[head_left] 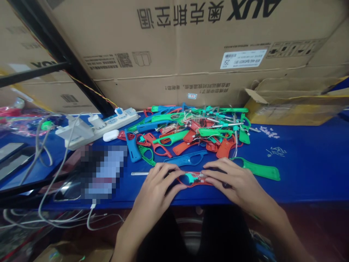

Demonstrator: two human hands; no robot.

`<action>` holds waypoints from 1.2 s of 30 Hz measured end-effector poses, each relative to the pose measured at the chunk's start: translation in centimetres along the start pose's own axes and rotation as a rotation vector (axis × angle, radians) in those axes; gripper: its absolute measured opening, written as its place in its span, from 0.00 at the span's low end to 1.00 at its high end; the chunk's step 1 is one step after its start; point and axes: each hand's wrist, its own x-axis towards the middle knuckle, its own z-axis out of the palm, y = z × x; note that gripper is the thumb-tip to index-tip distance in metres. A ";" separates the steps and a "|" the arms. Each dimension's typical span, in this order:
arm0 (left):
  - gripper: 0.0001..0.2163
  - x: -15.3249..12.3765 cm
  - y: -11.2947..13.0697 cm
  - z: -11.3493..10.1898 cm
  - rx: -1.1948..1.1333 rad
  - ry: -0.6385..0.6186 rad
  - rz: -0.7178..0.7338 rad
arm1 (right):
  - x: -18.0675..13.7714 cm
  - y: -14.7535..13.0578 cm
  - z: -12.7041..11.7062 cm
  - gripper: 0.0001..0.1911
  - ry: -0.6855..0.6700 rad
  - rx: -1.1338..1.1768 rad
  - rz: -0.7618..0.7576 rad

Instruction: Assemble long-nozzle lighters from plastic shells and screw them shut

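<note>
A red plastic half-shell of a long-nosed lighter (200, 183) lies at the table's front, with a teal trigger (191, 177) and thin white wire in it. My left hand (160, 182) grips its left end, thumb below and fingers above. A metal tube (139, 173) sticks out leftward from under that hand. My right hand (236, 178) pinches at the shell's right end, near small clear and metal parts. Something dark (225, 185) shows under the right palm; its kind is hidden. A green half-shell (263, 170) rests just beyond the right hand.
Behind my hands lies a heap of red, green and blue lighter shells (188, 158) with metal tubes. Left are a power strip (128, 118), a white earbud case (111, 135) and a phone (106, 174) on a cable. Cardboard boxes (174, 43) stand behind; small white pieces (268, 132) lie right.
</note>
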 end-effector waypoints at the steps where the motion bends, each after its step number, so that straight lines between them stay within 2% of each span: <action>1: 0.11 0.0 0.0 0.0 0.001 0.001 -0.003 | 0.0 0.0 0.0 0.14 0.003 -0.009 0.000; 6: 0.11 0.0 -0.2 0.2 -0.002 0.009 -0.013 | -0.1 0.0 0.1 0.16 -0.008 -0.084 -0.064; 12: 0.11 0.0 0.0 0.1 -0.005 0.012 -0.020 | 0.1 0.0 0.1 0.17 -0.091 -0.025 -0.088; 20: 0.10 0.1 0.1 0.1 0.001 -0.005 -0.033 | -0.1 0.3 -0.1 0.15 -0.024 -0.018 -0.081; 25: 0.10 0.1 0.1 0.1 -0.002 0.004 -0.014 | -0.4 0.9 0.0 0.22 -0.006 0.011 -0.086; 36: 0.11 0.1 0.1 0.1 -0.006 0.011 -0.002 | -0.5 1.3 0.1 0.20 -0.043 -0.023 -0.080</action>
